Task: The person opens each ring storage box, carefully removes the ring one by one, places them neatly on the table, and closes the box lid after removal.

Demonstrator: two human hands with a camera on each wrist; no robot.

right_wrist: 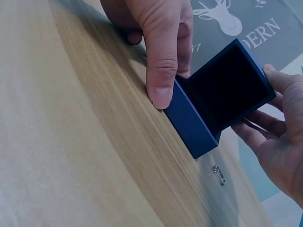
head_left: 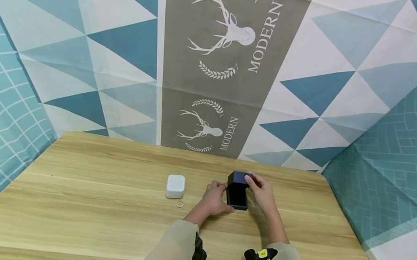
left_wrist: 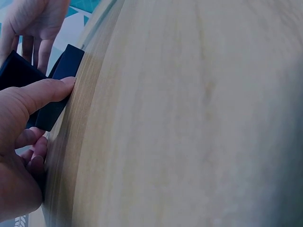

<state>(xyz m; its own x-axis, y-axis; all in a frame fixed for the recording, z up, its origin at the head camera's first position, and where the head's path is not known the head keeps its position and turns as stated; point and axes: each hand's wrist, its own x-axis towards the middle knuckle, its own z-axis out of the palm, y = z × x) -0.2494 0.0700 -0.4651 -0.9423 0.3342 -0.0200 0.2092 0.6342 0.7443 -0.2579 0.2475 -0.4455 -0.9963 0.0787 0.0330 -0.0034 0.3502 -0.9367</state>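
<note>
A dark blue ring box [head_left: 236, 204] stands on the wooden table with its lid raised and its dark inside showing. My left hand [head_left: 215, 200] grips the base from the left, its thumb [right_wrist: 162, 90] across the front side. From the right, my right hand [head_left: 263, 194] holds the raised lid [right_wrist: 272, 87], thumb on its edge and fingers behind. On the table to the box's right lies a silvery ring [right_wrist: 218, 175], under the right hand in the head view. The box base [left_wrist: 66, 66] also shows beyond my left thumb in the left wrist view.
Left of my hands sits a small white rounded box [head_left: 175, 187], with a second ring [head_left: 179, 204] on the table just in front of it. Patterned cloth [head_left: 125, 53] hangs behind the table's far edge and along both sides.
</note>
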